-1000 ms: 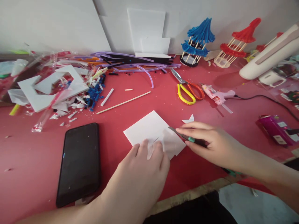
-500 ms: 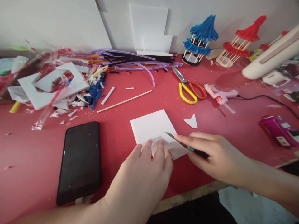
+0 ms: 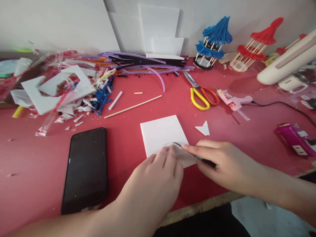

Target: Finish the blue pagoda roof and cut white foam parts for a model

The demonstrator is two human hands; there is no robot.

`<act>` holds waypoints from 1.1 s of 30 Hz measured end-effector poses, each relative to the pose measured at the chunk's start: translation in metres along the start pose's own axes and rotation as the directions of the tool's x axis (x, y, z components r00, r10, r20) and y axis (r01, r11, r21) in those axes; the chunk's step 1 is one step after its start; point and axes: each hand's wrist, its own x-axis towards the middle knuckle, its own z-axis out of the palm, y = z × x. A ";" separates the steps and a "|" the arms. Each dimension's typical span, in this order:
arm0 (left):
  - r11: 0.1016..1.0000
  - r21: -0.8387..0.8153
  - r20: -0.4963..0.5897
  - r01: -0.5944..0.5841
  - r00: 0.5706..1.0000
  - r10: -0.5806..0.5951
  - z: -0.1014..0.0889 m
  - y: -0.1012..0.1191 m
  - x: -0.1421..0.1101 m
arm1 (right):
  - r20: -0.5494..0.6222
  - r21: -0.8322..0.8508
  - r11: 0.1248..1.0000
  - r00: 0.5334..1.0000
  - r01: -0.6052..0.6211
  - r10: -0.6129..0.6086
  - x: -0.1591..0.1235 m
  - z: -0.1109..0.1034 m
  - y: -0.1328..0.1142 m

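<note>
A square white foam board [image 3: 161, 131] lies on the red table in front of me. My left hand [image 3: 158, 177] presses its outstretched fingers down on the near part of the board, over a drawn or cut line that they partly cover. In my right hand [image 3: 217, 158] is a dark craft knife [image 3: 189, 151], held low and slanted, with my index finger along it. Its blade tip meets the board just beyond my left fingertips. A small pointed white scrap [image 3: 203, 128] rests beyond the knife. Most of the knife's handle is hidden in my palm.
A black phone [image 3: 85, 169] lies at left. Scissors [image 3: 197, 93], a pink glue gun [image 3: 234, 100] and a purple power box [image 3: 295, 138] are right. Beyond are a thin stick [image 3: 133, 107], scraps, purple pipe cleaners [image 3: 158, 74], a blue-roofed model [image 3: 212, 42] and a red-roofed one [image 3: 256, 47].
My right hand has drawn the knife blade slightly left, closer to my left fingertips. The left fingers have closed up somewhat and moved slightly forward. The camera view has shifted a little.
</note>
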 end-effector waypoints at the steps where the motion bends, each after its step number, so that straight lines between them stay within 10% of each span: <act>1: 1.000 0.001 0.010 -0.004 1.000 0.004 0.001 0.000 0.000 | 0.013 -0.014 1.000 1.000 0.004 -0.004 0.001 -0.001 0.000; 19: 1.000 0.006 0.090 0.009 0.996 -0.010 0.004 0.002 0.004 | 0.229 -0.354 0.932 0.973 0.077 0.007 0.015 -0.014 -0.028; 33: 1.000 -0.029 0.077 0.009 0.997 -0.007 0.005 0.003 0.005 | 0.294 -0.282 0.959 0.955 0.037 0.049 0.031 -0.023 -0.036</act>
